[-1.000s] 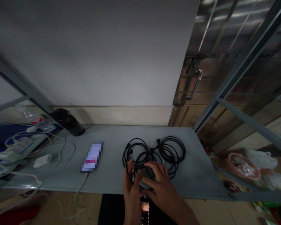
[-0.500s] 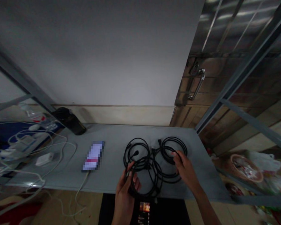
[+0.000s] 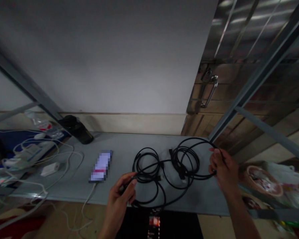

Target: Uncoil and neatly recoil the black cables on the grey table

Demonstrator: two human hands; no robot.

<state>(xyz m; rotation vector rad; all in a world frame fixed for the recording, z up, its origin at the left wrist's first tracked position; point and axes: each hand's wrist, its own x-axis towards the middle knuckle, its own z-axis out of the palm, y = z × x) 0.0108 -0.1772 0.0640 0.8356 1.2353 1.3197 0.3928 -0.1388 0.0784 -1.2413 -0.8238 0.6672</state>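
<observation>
Several loops of black cable [image 3: 147,166] lie near the middle of the grey table [image 3: 122,149]. A second black coil [image 3: 185,162] lies to their right, and strands run across between the two. My left hand [image 3: 122,192] is closed around black cable at the left side of the loops, near the table's front edge. My right hand [image 3: 223,166] is closed on black cable and holds loops out past the right coil. Small dark plugs show among the loops. Which strand leads to which hand I cannot tell.
A lit phone [image 3: 101,166] on a white cord lies left of the coils. Further left are a white adapter [image 3: 50,168], a black bottle [image 3: 77,129], a plastic bottle [image 3: 43,124] and tangled white cables. Metal posts rise at both sides; a basket [image 3: 264,181] stands at the right.
My right hand has moved right and slightly up, drawing black cable out with it. My left hand has shifted left. The loops between them are spread wider.
</observation>
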